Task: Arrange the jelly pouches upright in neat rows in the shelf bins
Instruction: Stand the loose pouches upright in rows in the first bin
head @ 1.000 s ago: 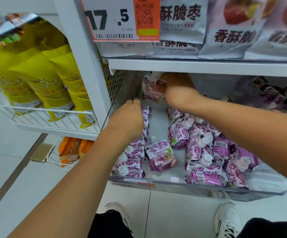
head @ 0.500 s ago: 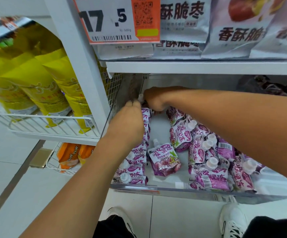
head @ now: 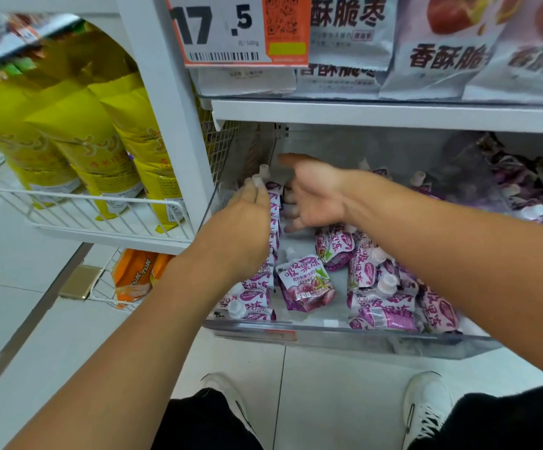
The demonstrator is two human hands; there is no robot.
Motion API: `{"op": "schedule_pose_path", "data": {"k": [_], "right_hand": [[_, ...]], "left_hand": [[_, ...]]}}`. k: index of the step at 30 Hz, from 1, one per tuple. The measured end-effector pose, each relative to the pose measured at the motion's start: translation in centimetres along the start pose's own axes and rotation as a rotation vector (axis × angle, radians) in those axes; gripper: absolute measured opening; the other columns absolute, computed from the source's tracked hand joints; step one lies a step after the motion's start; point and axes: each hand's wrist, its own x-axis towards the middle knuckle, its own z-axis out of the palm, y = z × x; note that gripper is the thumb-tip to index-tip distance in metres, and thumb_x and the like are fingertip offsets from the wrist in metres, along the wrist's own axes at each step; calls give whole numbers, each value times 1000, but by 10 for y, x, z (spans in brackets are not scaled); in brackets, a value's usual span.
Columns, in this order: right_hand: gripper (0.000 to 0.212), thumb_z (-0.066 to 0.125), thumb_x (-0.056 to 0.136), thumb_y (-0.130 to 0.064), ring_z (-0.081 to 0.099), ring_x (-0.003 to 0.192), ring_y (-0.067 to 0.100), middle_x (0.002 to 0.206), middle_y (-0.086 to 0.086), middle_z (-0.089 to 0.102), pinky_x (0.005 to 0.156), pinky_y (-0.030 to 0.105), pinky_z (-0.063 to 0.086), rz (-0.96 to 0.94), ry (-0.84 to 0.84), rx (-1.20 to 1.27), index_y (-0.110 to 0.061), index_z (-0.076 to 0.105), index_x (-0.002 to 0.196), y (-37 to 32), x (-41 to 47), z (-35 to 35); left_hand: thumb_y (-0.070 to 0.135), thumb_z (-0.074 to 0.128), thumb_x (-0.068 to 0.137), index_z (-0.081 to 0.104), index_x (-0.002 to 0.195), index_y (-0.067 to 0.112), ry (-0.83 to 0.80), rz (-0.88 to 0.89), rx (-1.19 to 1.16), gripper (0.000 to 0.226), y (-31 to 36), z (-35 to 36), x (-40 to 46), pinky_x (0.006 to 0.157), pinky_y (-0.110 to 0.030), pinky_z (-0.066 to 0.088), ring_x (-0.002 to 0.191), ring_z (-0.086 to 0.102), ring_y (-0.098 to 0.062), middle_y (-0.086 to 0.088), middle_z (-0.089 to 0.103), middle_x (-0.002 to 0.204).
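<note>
Right hand [head: 312, 196] now open off the upright purple-white pouch row [head: 271, 228]

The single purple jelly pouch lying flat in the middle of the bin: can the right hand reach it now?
Probably yes. The right hand is open and empty above the bin, and the purple jelly pouch lies uncovered, nothing between them.

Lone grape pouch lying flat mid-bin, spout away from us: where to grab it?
Pinch the lone pouch across its top corners just under the white spout, coming from above. It lies face up with bare bin floor around it, so lifting there stands it upright.
</note>
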Motion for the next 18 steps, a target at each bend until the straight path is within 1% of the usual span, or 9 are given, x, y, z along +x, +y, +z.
{"op": "schedule_pose_path", "data": {"k": [2,3,6,7,9,11,13,14,18], "right_hand": [[70,27,100,-57,29,139,38,146,16,37,115,56,23,45,-10,15,-4,26,147,4,-19,-7],[82,26,97,-63,18,144,45,155,24,22,116,60,19,77,-51,15,-3,16,152,7,-28,-10],[107,31,86,-80,18,142,52,156,33,12,114,62,24,198,-237,19,0,7,153,28,-42,-7],[106,32,84,-81,22,141,52,153,33,20,114,61,26,221,-275,7,-2,14,152,36,-44,-2],[83,29,89,-78,43,132,41,130,23,55,113,58,29,219,-345,2,-13,43,139,54,-43,7],[61,31,97,-66,57,117,26,112,9,69,112,58,31,135,-400,46,-21,57,128,65,-34,19],[47,39,97,-61,56,117,27,131,16,59,111,60,33,74,-296,106,-25,62,119,68,-21,25],[50,40,96,-61,56,120,31,140,21,52,109,58,35,75,-280,135,-23,61,120,66,-18,23],[82,32,92,-71,41,136,42,154,23,32,95,50,43,253,-388,152,-14,32,150,62,-9,11]], "left_hand": [[11,48,100,15,156,12,37,88,-39,65,-1,-10,-18,115,-34,27,148,19,-25,-10,5,164],[15,49,100,29,153,16,90,148,-46,57,-5,-15,-29,113,-34,30,146,26,-23,-7,18,162],[17,58,94,59,131,17,268,258,-32,37,-26,-19,-60,106,-33,38,131,49,-22,-2,56,138],[18,56,95,61,130,17,263,262,-49,35,-34,-15,-66,110,-32,35,131,48,-20,-1,58,135],[16,48,96,62,128,14,222,319,-27,35,-43,-1,-69,120,-38,22,137,41,-21,-1,58,134],[14,44,95,63,126,11,219,340,-5,36,-41,7,-68,120,-44,21,137,41,-24,-3,59,133],[15,43,96,63,127,10,251,336,-40,37,-38,8,-67,115,-45,28,130,47,-25,-3,61,132],[16,43,97,62,128,10,268,335,-75,37,-37,7,-66,113,-43,31,127,49,-24,-2,61,132],[16,48,97,60,131,10,276,385,-107,37,-38,5,-61,107,-33,33,121,50,-21,1,61,131]]}}
